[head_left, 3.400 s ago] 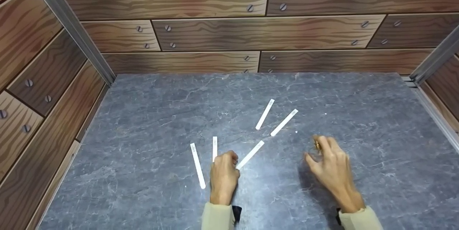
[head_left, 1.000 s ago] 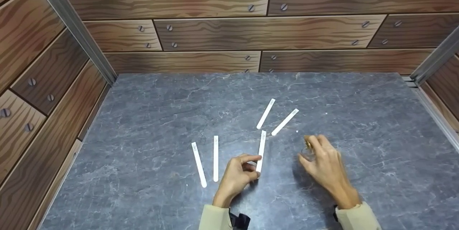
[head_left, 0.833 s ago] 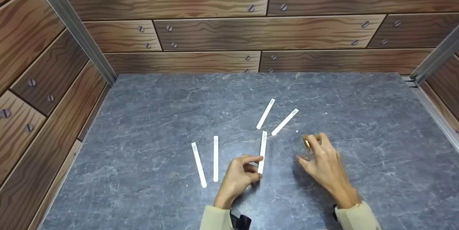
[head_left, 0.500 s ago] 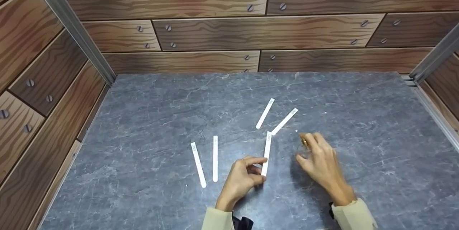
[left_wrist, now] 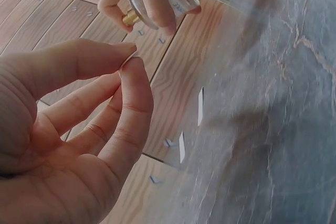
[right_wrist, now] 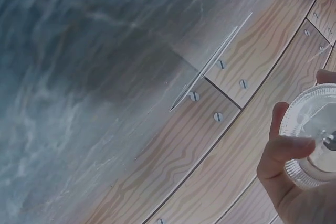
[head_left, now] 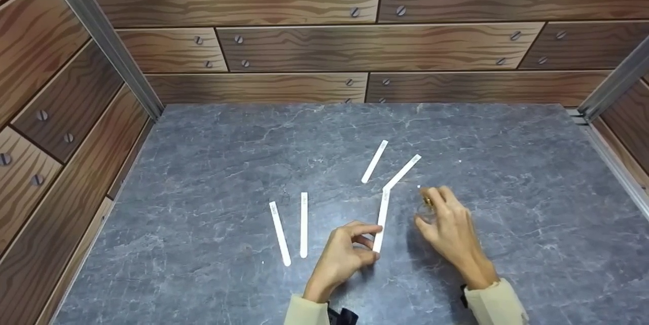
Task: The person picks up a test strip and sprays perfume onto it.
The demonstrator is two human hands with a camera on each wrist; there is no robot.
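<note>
Strip (head_left: 380,221) pinched by L hand (head_left: 340,259), bottle (left_wrist: 157,1) gripped by R hand (head_left: 451,231), frame centre; strip tip likely to be brought under nozzle.

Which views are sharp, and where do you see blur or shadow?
Head view: sharp; the right hand throws a soft shadow to its left on the grey tabletop. Left wrist view: the left hand is fairly sharp, the tabletop smeared. Right wrist view: hazy all over; the glass bottle is soft, cut by the frame edge.
</note>
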